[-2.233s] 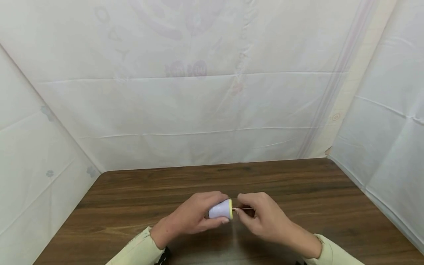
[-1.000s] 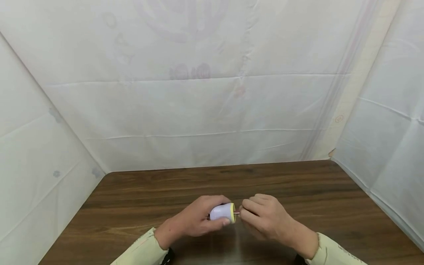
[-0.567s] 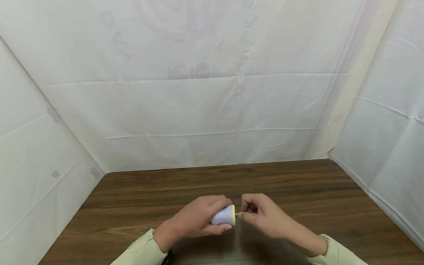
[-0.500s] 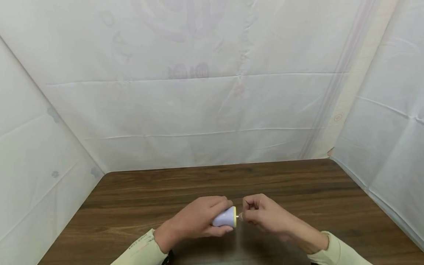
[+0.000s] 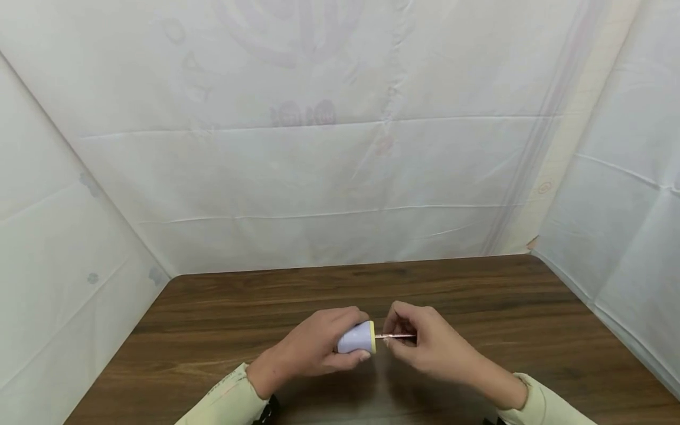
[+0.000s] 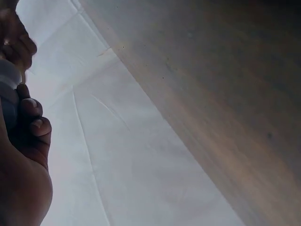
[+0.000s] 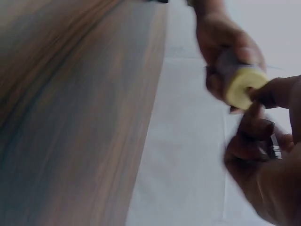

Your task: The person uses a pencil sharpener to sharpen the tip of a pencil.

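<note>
1. The left hand (image 5: 313, 345) curls its fingers round a lilac cylinder (image 5: 355, 339), held sideways over the table (image 5: 297, 295), yellow end facing right.
2. A thin rod (image 5: 402, 336) meets that end; more of its length shows than a moment ago.
3. The right hand (image 5: 431, 345) pinches it, its fingers apparently resettled, so rod and cylinder seem lined up.

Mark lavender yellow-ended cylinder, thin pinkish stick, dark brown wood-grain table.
Lavender yellow-ended cylinder (image 5: 355, 339): head view, side of the body.
Thin pinkish stick (image 5: 402, 336): head view, exposed shaft.
Dark brown wood-grain table (image 5: 255, 298): head view, bare top.
</note>
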The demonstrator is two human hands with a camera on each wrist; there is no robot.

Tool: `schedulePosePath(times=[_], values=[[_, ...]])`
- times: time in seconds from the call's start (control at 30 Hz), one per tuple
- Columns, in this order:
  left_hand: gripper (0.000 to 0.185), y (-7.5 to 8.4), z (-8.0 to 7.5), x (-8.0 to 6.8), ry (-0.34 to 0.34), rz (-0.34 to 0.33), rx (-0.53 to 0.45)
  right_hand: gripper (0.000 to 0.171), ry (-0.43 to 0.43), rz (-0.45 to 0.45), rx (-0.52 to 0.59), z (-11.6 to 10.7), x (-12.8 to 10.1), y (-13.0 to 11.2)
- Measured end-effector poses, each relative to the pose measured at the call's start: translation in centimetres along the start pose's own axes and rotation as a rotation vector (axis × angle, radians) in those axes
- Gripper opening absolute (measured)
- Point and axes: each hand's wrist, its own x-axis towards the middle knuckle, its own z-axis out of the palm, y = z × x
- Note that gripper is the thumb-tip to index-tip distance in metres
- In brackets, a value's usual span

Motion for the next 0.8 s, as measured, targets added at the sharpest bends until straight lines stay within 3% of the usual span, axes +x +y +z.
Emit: schedulePosePath(times=[0.13, 0.2, 0.27, 0.37, 0.43, 0.53, 0.73, 0.8], values=[[0.029, -0.2, -0.1, 0.0, 0.024, -0.024, -0.103, 0.008, 0.11, -0.496, -0.389, 0.0, 0.7, 0.8], [0.029, -0.1, -0.1, -0.1, 0.021, -0.04, -0.148, 0.015, 0.199, -0.72, -0.578, -0.2, 1.3, 1.0], [0.029, -0.1, -0.1, -0.1, 0.017, -0.051, -0.177, 0.019, 0.286, -0.87, -0.699, -0.5, 1.8, 1.0], [0.029, 0.0, 0.0, -0.1, 0.008, -0.059, -0.207, 0.02, 0.328, -0.955, -0.721, -0.8, 2.2, 0.9], [0.029, 0.0, 0.1, -0.1, 0.005, -0.051, -0.218, 0.02, 0.308, -0.943, -0.674, -0.6, 2.2, 0.9], [0.029, 0.1, 0.3, -0.1, -0.007, -0.041, -0.213, 0.021, 0.238, -0.82, -0.514, -0.1, 1.8, 1.2], [0.031, 0.3, 0.2, -0.1, -0.017, -0.041, -0.125, 0.027, 0.122, -0.421, -0.153, 0.8, 0.5, 1.2], [0.032, 0.4, 0.0, -0.2, -0.016, -0.034, -0.063, 0.029, 0.069, -0.245, -0.032, 0.9, 0.3, 0.6]])
